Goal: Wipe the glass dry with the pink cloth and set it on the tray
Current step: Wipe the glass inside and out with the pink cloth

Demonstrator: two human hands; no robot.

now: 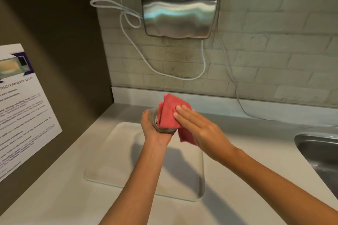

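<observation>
My left hand (152, 129) grips a clear glass (155, 116) from below and holds it tilted in the air above the far edge of the tray. The pink cloth (169, 113) is draped over the glass's upper side, and a corner of it hangs down on the right. My right hand (196, 128) lies flat on the cloth with fingers straight, pressing it against the glass. Most of the glass is hidden by the cloth and my left hand. The white tray (117, 160) lies flat on the counter beneath my forearms, with nothing on it.
A steel hand dryer (180, 10) hangs on the tiled wall with white cables looping down. A steel sink (321, 153) is set into the counter at the right. A printed microwave notice (20, 111) is fixed to the dark wall on the left.
</observation>
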